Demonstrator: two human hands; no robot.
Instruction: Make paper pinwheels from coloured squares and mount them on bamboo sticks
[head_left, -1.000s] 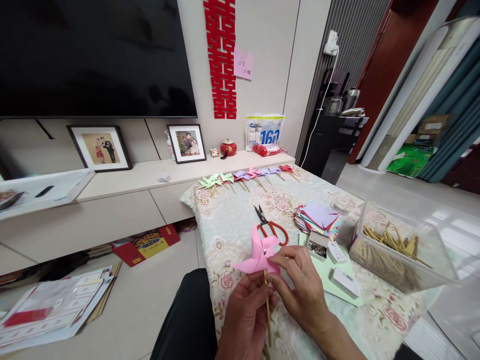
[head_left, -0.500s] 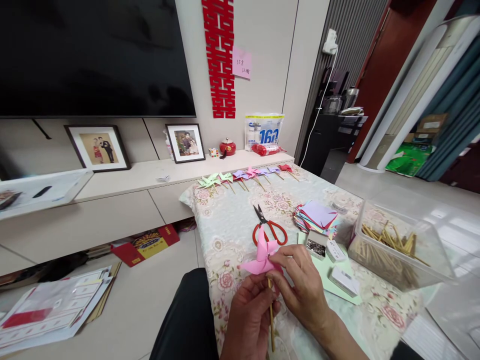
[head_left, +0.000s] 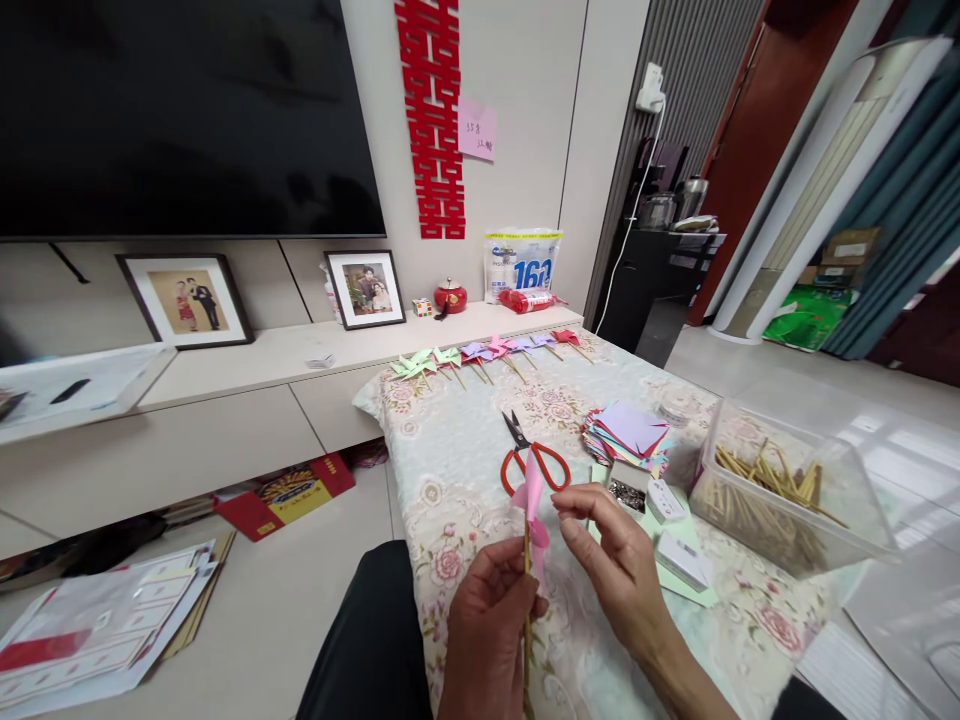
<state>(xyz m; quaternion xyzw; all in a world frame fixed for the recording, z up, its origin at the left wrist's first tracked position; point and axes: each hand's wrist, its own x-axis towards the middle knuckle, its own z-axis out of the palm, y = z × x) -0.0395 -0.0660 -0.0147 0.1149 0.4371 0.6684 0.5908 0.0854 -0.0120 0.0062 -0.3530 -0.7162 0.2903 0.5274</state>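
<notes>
Between thumb and fingers, my left hand point(head_left: 491, 610) grips the thin wooden stick of a pink paper pinwheel point(head_left: 534, 490). The pinwheel is upright and turned nearly edge-on to me. Just to its right, my right hand point(head_left: 619, 565) is off the paper, thumb and forefinger apart, with nothing seen in it. Behind the pinwheel lie red-handled scissors point(head_left: 536, 458), partly covered by it. Right of them are a stack of coloured paper squares point(head_left: 630, 432) and a small open box of metal pins point(head_left: 627, 490).
Finished pinwheels point(head_left: 499, 348) lie in a row along the far table edge. A clear plastic bin point(head_left: 787, 545) of sticks stands at the right. Small white boxes point(head_left: 682, 560) rest on green paper point(head_left: 699, 592). A TV cabinet point(head_left: 247, 400) borders the table's far side.
The pinwheel has turned from facing me to nearly edge-on. My right hand has let go of it and moved slightly right; my left hand keeps its hold on the stick.
</notes>
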